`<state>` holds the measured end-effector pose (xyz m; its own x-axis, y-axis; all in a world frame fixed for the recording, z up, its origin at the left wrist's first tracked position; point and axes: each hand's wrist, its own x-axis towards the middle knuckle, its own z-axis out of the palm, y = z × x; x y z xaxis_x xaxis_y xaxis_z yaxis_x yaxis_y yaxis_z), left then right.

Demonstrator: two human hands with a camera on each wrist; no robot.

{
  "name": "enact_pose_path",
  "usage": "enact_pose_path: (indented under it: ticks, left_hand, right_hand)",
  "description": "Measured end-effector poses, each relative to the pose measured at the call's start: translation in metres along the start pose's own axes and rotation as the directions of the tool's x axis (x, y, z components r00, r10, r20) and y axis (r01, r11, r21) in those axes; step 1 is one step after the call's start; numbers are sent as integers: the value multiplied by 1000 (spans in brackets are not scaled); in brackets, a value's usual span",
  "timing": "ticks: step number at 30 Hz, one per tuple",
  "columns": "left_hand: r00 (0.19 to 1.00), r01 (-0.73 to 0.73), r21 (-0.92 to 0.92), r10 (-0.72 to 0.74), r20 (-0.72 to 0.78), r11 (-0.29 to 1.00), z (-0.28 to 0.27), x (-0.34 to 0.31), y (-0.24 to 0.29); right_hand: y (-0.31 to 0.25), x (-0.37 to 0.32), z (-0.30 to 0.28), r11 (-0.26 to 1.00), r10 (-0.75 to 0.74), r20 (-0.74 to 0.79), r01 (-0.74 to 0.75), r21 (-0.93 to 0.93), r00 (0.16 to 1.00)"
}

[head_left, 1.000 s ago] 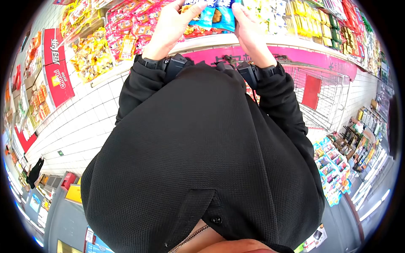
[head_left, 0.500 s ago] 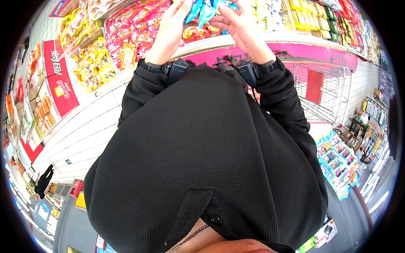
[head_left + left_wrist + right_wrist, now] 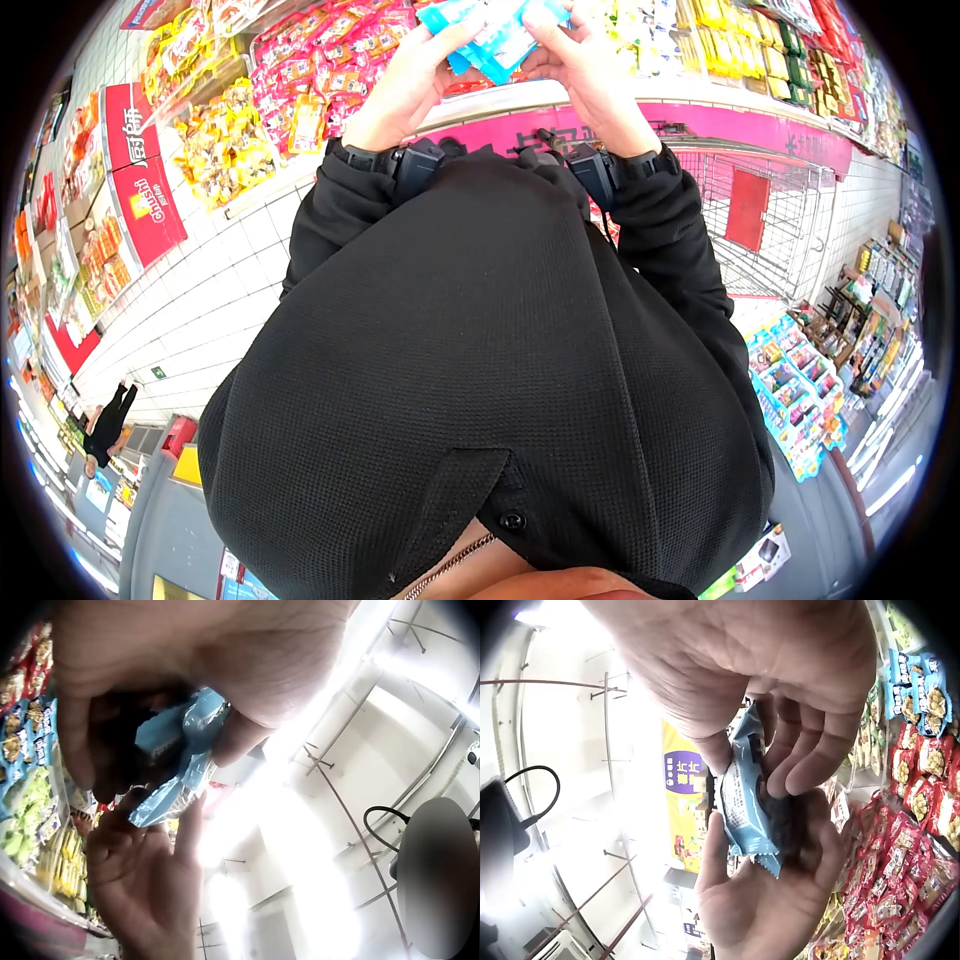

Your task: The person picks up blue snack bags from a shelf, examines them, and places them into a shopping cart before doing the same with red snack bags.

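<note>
Blue snack packets, overlapping one another, are held between both hands at the top of the head view. My left hand grips their left side, its thumb lying on top. The right hand pinches the other side with its thumb over the upper face. In the right wrist view, small print shows on a blue packet with a crimped end, and my left hand is below it. The left wrist view shows the crinkled blue wrapper between the hands; the fingers hide part of it.
Behind the hands, a shelf holds red snack packets, yellow-wrapped snacks and yellow packets. More blue packets lie in the display. A wire cart stands to the right, and a person is far off at left.
The packets have been turned between the hands: nut pictures showed on them earlier, and a paler blue side now faces up. The right fingers shifted along the wrapper and pinch it again.
</note>
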<state>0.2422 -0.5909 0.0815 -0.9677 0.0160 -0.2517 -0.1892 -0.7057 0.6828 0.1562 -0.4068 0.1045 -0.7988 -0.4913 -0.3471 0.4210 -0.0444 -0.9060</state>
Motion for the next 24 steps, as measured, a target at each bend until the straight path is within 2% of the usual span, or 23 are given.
enact_pose_path:
  ticks: [3, 6, 9, 12, 15, 16, 18, 20, 21, 22, 24]
  left_hand:
    - [998, -47, -11, 46, -32, 999, -6, 1, -1]
    - [998, -51, 51, 54, -45, 997, -17, 2, 0]
    - [1000, 16, 53, -15, -18, 998, -11, -1, 4]
    - [996, -73, 163, 80, -35, 984, -24, 9, -9]
    - [990, -94, 377, 125, -59, 921, -27, 16, -21]
    - [992, -115, 526, 121, 23, 843, -29, 14, -22]
    - [985, -162, 542, 106, 133, 825, -29, 19, -34]
    - [967, -96, 599, -68, 244, 795, -35, 20, -36]
    - [970, 50, 539, -170, 175, 841, -36, 21, -43]
    - [962, 125, 455, -220, 162, 882, -37, 23, -49]
    - [963, 206, 440, -261, 66, 874, -33, 28, -54]
  right_hand:
    - [16, 8, -26, 984, -99, 222, 129, -122, 970]
    - [17, 5, -26, 993, -62, 228, 82, -79, 972]
    - [23, 7, -29, 997, -33, 253, 50, -61, 967]
    - [28, 1, -18, 998, -14, 61, 18, -68, 998]
    - [42, 3, -12, 989, 31, 111, -46, 143, 993]
    - [57, 7, -19, 956, 6, 160, -53, 290, 987]
    - [53, 5, -8, 940, 169, 30, -170, 296, 985]
    - [68, 18, -20, 949, 182, 72, -194, 250, 981]
    - [77, 20, -24, 948, 204, 88, -219, 232, 975]
    - [83, 24, -28, 946, 224, 96, -241, 219, 970]
    - [88, 32, -35, 951, 255, 69, -263, 163, 965]
